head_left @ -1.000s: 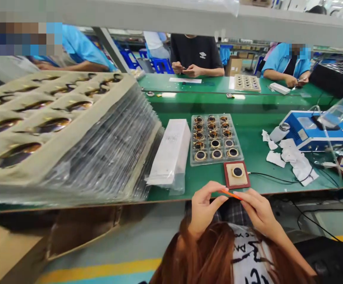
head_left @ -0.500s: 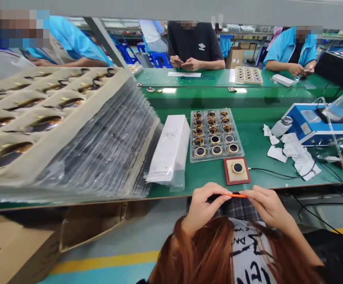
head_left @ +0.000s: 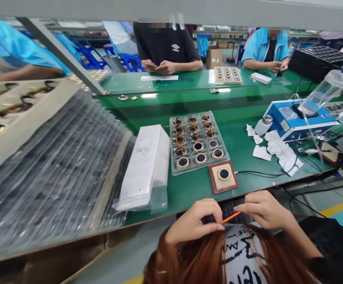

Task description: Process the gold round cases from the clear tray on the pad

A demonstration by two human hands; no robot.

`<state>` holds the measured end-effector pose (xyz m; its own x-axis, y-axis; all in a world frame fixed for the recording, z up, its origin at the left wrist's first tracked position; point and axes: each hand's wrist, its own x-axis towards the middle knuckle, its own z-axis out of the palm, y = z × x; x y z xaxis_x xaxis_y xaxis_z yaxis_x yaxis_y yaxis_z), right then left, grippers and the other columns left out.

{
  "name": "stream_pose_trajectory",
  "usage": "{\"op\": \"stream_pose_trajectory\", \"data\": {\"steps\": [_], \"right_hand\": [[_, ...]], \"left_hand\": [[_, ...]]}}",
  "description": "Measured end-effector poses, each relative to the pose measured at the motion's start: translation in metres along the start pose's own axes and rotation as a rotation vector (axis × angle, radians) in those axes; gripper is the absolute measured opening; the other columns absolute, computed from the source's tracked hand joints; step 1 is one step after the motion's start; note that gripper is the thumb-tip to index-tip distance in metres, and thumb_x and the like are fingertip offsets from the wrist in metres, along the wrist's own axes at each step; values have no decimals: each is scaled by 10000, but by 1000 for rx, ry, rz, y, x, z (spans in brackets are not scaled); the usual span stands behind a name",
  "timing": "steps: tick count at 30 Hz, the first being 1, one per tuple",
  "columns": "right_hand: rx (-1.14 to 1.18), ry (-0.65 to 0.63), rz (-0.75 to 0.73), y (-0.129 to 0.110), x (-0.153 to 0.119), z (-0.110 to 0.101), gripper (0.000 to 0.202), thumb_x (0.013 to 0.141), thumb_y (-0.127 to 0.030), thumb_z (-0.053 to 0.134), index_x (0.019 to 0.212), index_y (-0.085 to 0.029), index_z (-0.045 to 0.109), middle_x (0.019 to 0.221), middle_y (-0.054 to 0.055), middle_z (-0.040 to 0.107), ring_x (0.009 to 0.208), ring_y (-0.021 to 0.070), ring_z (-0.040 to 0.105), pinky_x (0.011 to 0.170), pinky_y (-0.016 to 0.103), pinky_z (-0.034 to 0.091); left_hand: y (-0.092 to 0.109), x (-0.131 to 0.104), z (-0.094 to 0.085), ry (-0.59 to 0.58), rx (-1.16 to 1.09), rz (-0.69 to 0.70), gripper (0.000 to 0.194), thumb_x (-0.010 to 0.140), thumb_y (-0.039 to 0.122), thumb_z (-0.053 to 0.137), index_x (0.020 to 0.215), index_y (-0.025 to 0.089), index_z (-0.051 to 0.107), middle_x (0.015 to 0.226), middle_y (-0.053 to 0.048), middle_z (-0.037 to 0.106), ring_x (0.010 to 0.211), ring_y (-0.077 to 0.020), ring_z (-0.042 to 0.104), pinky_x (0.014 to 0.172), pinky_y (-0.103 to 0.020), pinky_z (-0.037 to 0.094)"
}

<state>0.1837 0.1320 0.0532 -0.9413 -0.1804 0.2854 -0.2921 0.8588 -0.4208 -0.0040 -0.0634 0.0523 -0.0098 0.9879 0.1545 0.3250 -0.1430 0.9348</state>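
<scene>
Holding an orange strip (head_left: 229, 217) slantwise over the lap (head_left: 228, 206)

Pinching one end with the left hand (head_left: 200, 219) and the other with the right hand (head_left: 263, 209), clamped at both ends. Hanging just off the near edge of the green surface (head_left: 189, 189). Too thin to read for markings. Judging from the grip, busy handling the strip itself rather than any round piece nearby. Calling next, most likely, for a steady pinch at both ends, with care not to bend or drop it.

Facing, just beyond, a red-edged pad (head_left: 229, 187) bearing a gold-rimmed disc (head_left: 223, 174). Having, just past the pad, a clear tray (head_left: 192, 167) of similar round pieces. Flanked on the left by a white box (head_left: 143, 161) and tall stacked trays (head_left: 59, 169), on the right by paper scraps (head_left: 289, 159) and a blue machine (head_left: 303, 122). Working opposite a person in a black shirt (head_left: 165, 43).
</scene>
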Motion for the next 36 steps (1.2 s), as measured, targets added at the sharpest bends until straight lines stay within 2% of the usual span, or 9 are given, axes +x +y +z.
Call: {"op": "stream_pose_trajectory", "data": {"steps": [6,10,12,15,19,25,28,33,36], "right_hand": [[-1,-26,-40,3,1,4,376,971,-174,330,1115,-195,677,685,7,593,594,140,508,542,295,310],[-15,-27,10,16,-6,-5,343,988,-238,376,1110,-222,696,700,12,614,636,143,555,576,278,360],[-90,-1,292,37,-8,-16,283,982,-329,470,1100,-239,711,779,26,664,724,151,610,650,263,422],[-310,101,932,79,-4,-32,291,944,-388,574,1158,-230,693,1058,91,710,927,219,654,774,301,471],[-367,119,1160,116,9,-31,216,953,-289,547,1015,-181,724,1018,126,729,930,252,669,736,304,464],[-351,178,1227,117,16,-12,265,972,-341,517,1118,-180,669,1040,131,721,923,251,667,693,294,442],[-311,214,1210,109,20,-13,283,981,-341,494,1088,-146,669,936,138,722,836,246,663,655,290,427],[-79,236,882,57,38,1,287,972,-413,526,1027,-186,693,695,14,675,637,152,604,613,231,424],[223,305,551,22,42,16,283,978,-364,510,1119,-178,670,818,32,721,616,134,593,605,227,447]], "left_hand": [[-6,5,-2,-101,-48,-31,223,870,303,688,695,186,615,744,-41,666,731,-151,615,699,-239,472],[-14,8,-2,-54,-17,-58,171,870,300,685,747,186,657,744,-43,666,709,-150,620,673,-236,475],[-17,11,-1,63,32,-60,120,875,304,671,838,192,688,746,-37,663,685,-147,614,651,-233,475],[-20,20,1,255,120,-80,131,887,309,635,850,193,681,744,-30,657,663,-145,602,634,-233,475],[-20,36,11,382,171,-73,141,885,307,618,848,191,688,738,-26,662,651,-146,594,629,-236,480],[-22,51,24,539,103,-139,185,892,346,620,914,181,702,874,-60,721,744,-159,652,685,-245,515],[-26,57,26,538,-130,-234,307,883,434,632,1023,164,675,954,-89,731,772,-171,686,713,-274,560],[-29,71,33,622,-552,-284,578,774,540,734,1194,168,597,1301,-155,637,1062,-232,690,894,-347,587],[-28,72,35,675,-591,-287,524,735,507,781,1103,167,631,1168,-131,703,1027,-241,700,853,-351,601]]}}
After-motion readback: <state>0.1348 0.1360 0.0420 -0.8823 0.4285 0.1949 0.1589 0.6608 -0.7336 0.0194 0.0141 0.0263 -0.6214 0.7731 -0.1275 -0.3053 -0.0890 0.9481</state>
